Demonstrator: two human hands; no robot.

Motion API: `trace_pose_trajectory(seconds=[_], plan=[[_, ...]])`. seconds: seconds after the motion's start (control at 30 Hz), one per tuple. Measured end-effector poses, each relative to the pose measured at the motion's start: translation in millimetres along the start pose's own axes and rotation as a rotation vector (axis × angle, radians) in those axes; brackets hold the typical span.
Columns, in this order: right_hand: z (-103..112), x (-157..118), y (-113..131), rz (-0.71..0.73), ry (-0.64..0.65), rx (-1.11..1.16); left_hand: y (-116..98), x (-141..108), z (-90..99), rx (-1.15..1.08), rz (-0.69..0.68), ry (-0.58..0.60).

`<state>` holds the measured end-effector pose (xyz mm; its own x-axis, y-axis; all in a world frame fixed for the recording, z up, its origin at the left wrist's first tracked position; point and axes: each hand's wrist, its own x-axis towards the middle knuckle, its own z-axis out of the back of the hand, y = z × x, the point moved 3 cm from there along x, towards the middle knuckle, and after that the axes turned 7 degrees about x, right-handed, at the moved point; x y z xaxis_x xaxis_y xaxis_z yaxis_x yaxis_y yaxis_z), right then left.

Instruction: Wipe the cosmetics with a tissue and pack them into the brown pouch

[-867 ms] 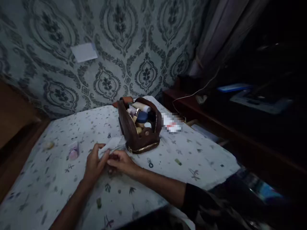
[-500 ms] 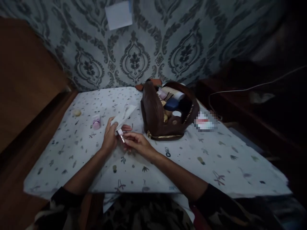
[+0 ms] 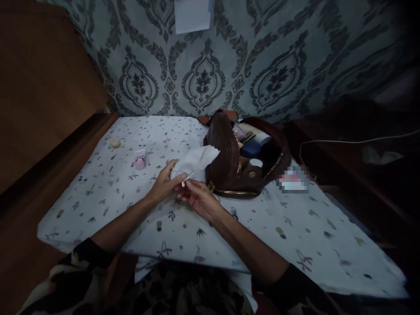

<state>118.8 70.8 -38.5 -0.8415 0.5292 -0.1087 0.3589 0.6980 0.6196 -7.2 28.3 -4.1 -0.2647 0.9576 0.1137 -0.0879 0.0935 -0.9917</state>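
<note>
My left hand [image 3: 166, 181] is closed on a crumpled white wipe [image 3: 195, 162], its loose end pointing to the upper right. Just under the wipe, a small shiny tube [image 3: 183, 184] shows between my two hands, mostly covered by cloth and fingers. My right hand [image 3: 203, 201] pinches the near end of this tube with thumb and fingers. Close beyond my hands stands an open brown handbag [image 3: 219, 148], with a dark blue case [image 3: 250, 148], a white round lid [image 3: 256, 163] and several other cosmetics inside.
On the left of the patterned tablecloth [image 3: 114, 214] lie a small pink-capped tube [image 3: 140, 160] and a pale yellow round piece [image 3: 114, 143]. A blurred-out packet [image 3: 293, 180] is right of the bag. A white cable [image 3: 354, 141] runs behind on the right.
The view has turned slightly left. My hands have drawn closer together and nearer the bag, and the wipe now spreads wider, hiding more of the small tube.
</note>
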Motion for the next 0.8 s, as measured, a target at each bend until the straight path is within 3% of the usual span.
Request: trace_pose_trajectory(seconds=[0.33,0.4,0.5,0.6,0.8], plan=[[-6.0,-3.2,0.8,-0.009,-0.013,-0.107,11.6,4.7,13.4,0.065,0.049,-0.281],[-5.9,-3.9,3.6,-0.017,-0.025,-0.099,11.0,5.2,12.6,-0.002,0.054,-0.254],[-4.8,-4.3,6.9,0.006,-0.046,-0.089,6.5,5.7,9.5,-0.066,0.028,-0.094],[-2.2,-3.9,8.1,0.058,-0.083,-0.095,2.5,6.1,10.3,0.040,-0.086,0.025],[0.2,-4.7,9.3,0.186,-0.113,-0.242,3.6,7.3,13.7,0.195,-0.153,0.031]])
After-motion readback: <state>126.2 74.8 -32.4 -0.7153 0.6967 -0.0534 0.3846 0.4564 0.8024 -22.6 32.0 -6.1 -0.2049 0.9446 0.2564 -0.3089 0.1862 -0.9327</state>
